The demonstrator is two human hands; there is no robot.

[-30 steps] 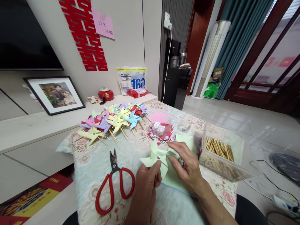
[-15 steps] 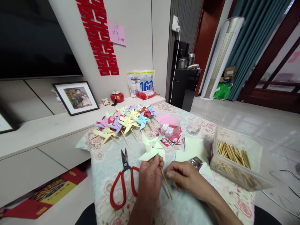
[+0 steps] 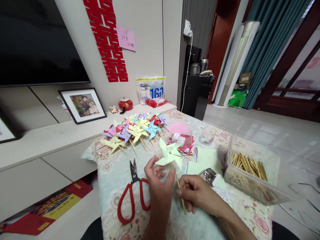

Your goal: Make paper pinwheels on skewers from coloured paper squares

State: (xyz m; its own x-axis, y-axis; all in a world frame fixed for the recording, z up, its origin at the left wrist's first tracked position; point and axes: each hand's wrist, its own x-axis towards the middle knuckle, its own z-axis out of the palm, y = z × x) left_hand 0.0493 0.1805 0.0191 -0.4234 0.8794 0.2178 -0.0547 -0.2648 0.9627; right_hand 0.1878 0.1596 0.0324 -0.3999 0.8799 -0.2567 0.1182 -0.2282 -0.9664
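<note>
A pale green paper pinwheel [image 3: 170,153] on a thin wooden stick is upright at a tilt in front of me. My right hand [image 3: 193,193] pinches the lower part of its stick. Just left of the stick, my left hand [image 3: 160,180] has its fingers apart below the paper blades, holding nothing; its thumb tip is close to the stick. Red-handled scissors [image 3: 135,180] lie on the tablecloth left of my left hand, blades pointing away. Beyond my right hand lie green paper sheets [image 3: 207,158] and a metal stapler-like tool [image 3: 208,175].
Several finished pinwheels [image 3: 137,130] are heaped at the table's back left. A clear plastic bin [image 3: 250,186] of short sticks stands on the right. Behind the green sheets are a pink-lidded container [image 3: 180,128] and coloured paper pieces [image 3: 187,151]. A low cabinet [image 3: 45,136] borders the table.
My left hand has let go of the pinwheel and spread its fingers. My right hand has moved onto the stick. The pinwheel has shifted slightly up and right.
</note>
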